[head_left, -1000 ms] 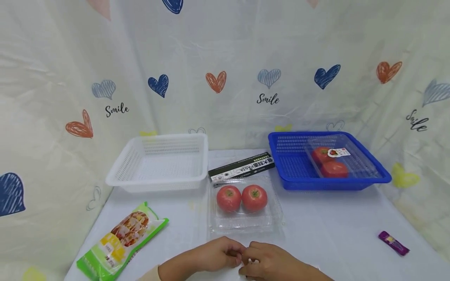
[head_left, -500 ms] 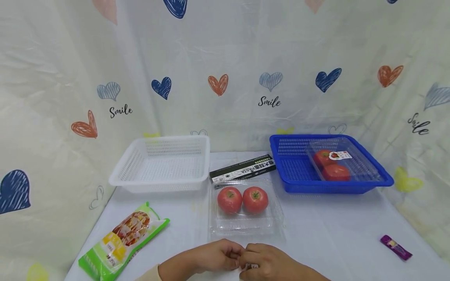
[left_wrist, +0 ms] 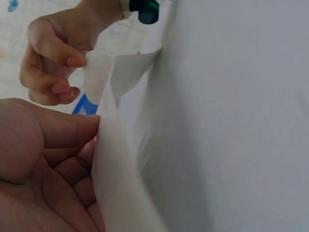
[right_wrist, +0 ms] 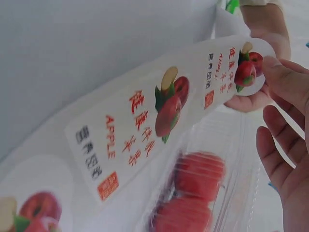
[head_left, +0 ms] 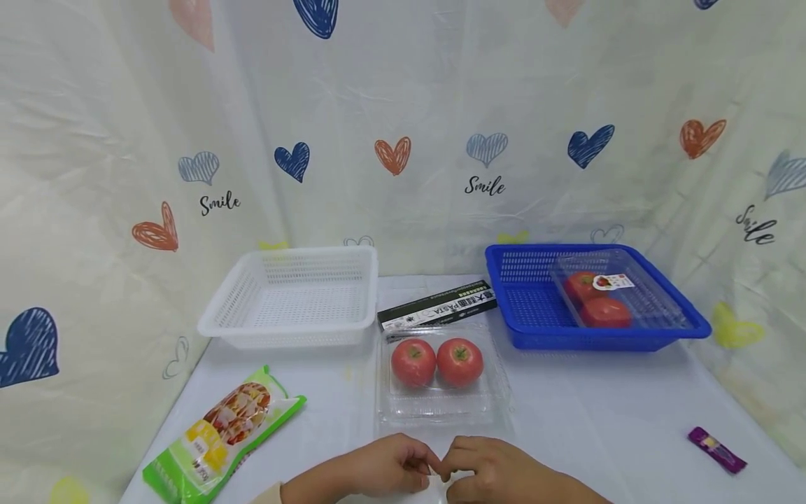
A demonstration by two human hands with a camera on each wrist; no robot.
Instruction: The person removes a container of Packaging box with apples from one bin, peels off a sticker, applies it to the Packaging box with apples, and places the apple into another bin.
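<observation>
My left hand [head_left: 384, 463] pinches the edge of a white sticker sheet [left_wrist: 120, 169] between thumb and fingers, near the table's front. Beside it, my right hand [head_left: 497, 470] pinches the rounded end of a long label [right_wrist: 169, 108] printed with apples and red characters. That end curls up from the sheet in the left wrist view, while part of the label lies along the backing. Just beyond both hands, a clear plastic box [head_left: 434, 409] holds two tomatoes [head_left: 460, 362]. My curled fingers hide most of the sheet in the head view.
At the back are a white basket [head_left: 286, 329], a black-and-white pasta box [head_left: 437, 308] and a blue basket [head_left: 604, 341] holding a labelled clear box [head_left: 655, 301] of red fruit. A green food bag [head_left: 223, 434] lies left, a purple packet [head_left: 718, 449] right.
My right hand has drawn slightly right from the left, opening a small gap with white paper showing in it. The whole scene sits a little lower in the head view.
</observation>
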